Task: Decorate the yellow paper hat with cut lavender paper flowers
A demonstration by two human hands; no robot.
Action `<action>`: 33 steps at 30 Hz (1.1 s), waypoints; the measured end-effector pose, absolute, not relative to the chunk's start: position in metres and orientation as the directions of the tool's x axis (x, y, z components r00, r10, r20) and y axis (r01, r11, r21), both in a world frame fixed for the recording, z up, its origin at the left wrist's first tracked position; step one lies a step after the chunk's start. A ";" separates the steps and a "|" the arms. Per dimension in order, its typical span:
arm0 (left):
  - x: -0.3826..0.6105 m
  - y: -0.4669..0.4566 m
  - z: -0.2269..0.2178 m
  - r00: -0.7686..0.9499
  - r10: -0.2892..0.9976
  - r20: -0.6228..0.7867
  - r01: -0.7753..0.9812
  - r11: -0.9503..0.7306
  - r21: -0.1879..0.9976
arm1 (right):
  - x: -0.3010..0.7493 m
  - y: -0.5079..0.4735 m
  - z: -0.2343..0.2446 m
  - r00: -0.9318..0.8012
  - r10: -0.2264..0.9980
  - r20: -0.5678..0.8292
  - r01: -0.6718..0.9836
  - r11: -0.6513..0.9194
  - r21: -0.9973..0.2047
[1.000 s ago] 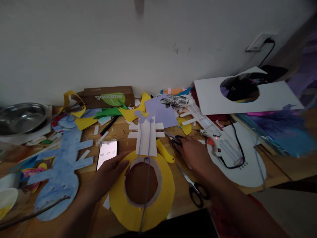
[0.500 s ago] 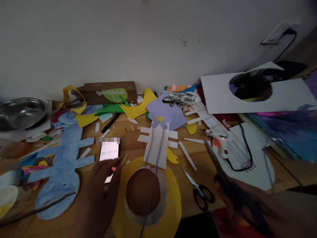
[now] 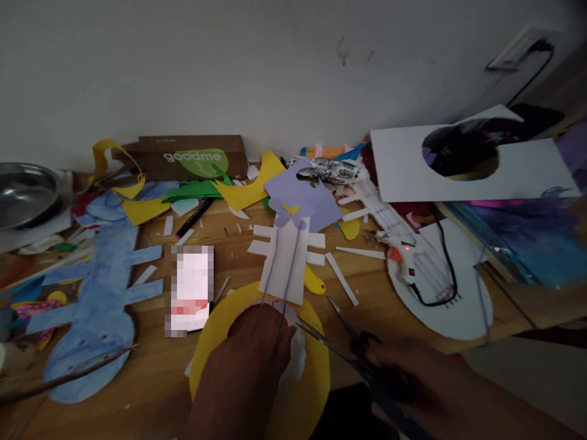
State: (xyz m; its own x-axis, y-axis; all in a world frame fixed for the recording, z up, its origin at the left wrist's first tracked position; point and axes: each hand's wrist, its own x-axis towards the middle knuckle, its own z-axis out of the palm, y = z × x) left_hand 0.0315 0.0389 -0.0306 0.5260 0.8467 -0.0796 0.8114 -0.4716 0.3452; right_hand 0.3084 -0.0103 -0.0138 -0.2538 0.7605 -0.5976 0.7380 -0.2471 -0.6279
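Note:
My left hand (image 3: 250, 366) is over the round hole of a yellow card disc (image 3: 316, 366), its fingers closed on a purple string (image 3: 285, 293). That string runs up a white card neck (image 3: 287, 263) with side tabs to a purple card head (image 3: 302, 195) bearing a yellow butterfly. My right hand (image 3: 408, 373) grips dark-handled scissors (image 3: 325, 342), whose blades point left across the disc, close to my left fingertips. A second pair of scissors (image 3: 340, 313) lies on the table, its handles partly behind my right hand.
A lit phone (image 3: 192, 281) lies left of the disc, beside a blue painted card guitar shape (image 3: 107, 269). To the right, a glue gun (image 3: 406, 260) with its cord rests on another white card guitar (image 3: 458, 318). Paper scraps, a brown box (image 3: 151, 162) and a metal bowl (image 3: 27, 195) are behind.
My left hand has moved right, from beside the phone onto the disc's hole, and closed on the string. My right hand has brought the scissors left and swung their blades toward the disc.

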 end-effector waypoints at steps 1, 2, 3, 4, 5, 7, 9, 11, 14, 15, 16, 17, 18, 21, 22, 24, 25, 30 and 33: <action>0.033 0.041 -0.033 0.498 0.861 -0.105 0.824 -0.431 0.368 | 0.305 -0.005 -0.012 -0.278 0.738 -0.615 0.742 -0.241 -0.625; 0.034 0.043 -0.035 0.459 0.878 -0.136 0.840 -0.379 0.389 | 0.302 0.000 -0.009 -0.301 0.713 -0.634 0.746 -0.238 -0.622; 0.035 0.045 -0.035 0.411 0.893 -0.182 0.858 -0.312 0.408 | 0.299 0.004 -0.007 -0.319 0.693 -0.647 0.748 -0.235 -0.621; 0.036 0.048 -0.035 0.357 0.903 -0.241 0.877 -0.235 0.419 | 0.297 0.009 -0.005 -0.330 0.682 -0.652 0.745 -0.235 -0.624; 0.037 0.050 -0.035 0.311 0.902 -0.301 0.891 -0.166 0.422 | 0.295 0.013 -0.003 -0.337 0.676 -0.656 0.744 -0.236 -0.625; 0.038 0.052 -0.033 0.264 0.884 -0.386 0.900 -0.082 0.428 | 0.292 0.019 0.000 -0.342 0.666 -0.663 0.744 -0.239 -0.623; 0.037 0.051 -0.035 0.271 0.880 -0.390 0.882 -0.065 0.467 | 0.291 0.023 0.001 -0.348 0.653 -0.673 0.748 -0.240 -0.619; 0.036 0.048 -0.038 0.288 0.892 -0.349 0.857 -0.077 0.510 | 0.290 0.026 0.001 -0.345 0.651 -0.676 0.756 -0.234 -0.611; 0.033 0.043 -0.046 0.299 0.910 -0.286 0.826 -0.097 0.555 | 0.291 0.031 0.002 -0.336 0.645 -0.686 0.765 -0.239 -0.599; 0.033 0.042 -0.047 0.302 0.913 -0.273 0.820 -0.104 0.563 | 0.291 0.033 0.003 -0.331 0.641 -0.693 0.764 -0.249 -0.595; 0.033 0.042 -0.049 0.309 0.913 -0.268 0.816 -0.109 0.568 | 0.291 0.035 0.003 -0.333 0.633 -0.699 0.760 -0.259 -0.597; 0.033 0.041 -0.050 0.315 0.911 -0.267 0.814 -0.115 0.569 | 0.291 0.036 0.003 -0.338 0.624 -0.704 0.754 -0.268 -0.599; 0.032 0.041 -0.051 0.317 0.911 -0.265 0.816 -0.119 0.566 | 0.291 0.038 0.003 -0.343 0.618 -0.708 0.748 -0.276 -0.604; 0.032 0.041 -0.054 0.332 0.918 -0.219 0.820 -0.166 0.548 | 0.290 0.044 0.000 -0.380 0.589 -0.713 0.694 -0.328 -0.641; 0.032 0.041 -0.055 0.340 0.921 -0.189 0.819 -0.191 0.541 | 0.290 0.046 0.000 -0.398 0.574 -0.716 0.671 -0.350 -0.654; 0.031 0.040 -0.056 0.345 0.928 -0.138 0.821 -0.227 0.523 | 0.288 0.048 -0.001 -0.434 0.542 -0.720 0.628 -0.391 -0.673; 0.031 0.040 -0.057 0.354 0.928 -0.117 0.820 -0.248 0.516 | 0.287 0.049 -0.002 -0.451 0.530 -0.718 0.609 -0.406 -0.682; 0.031 0.039 -0.054 0.398 0.916 -0.047 0.812 -0.329 0.482 | 0.285 0.053 -0.003 -0.477 0.510 -0.716 0.525 -0.488 -0.698; 0.031 0.038 -0.054 0.384 0.923 -0.032 0.809 -0.319 0.494 | 0.286 0.055 -0.004 -0.478 0.488 -0.730 0.531 -0.501 -0.683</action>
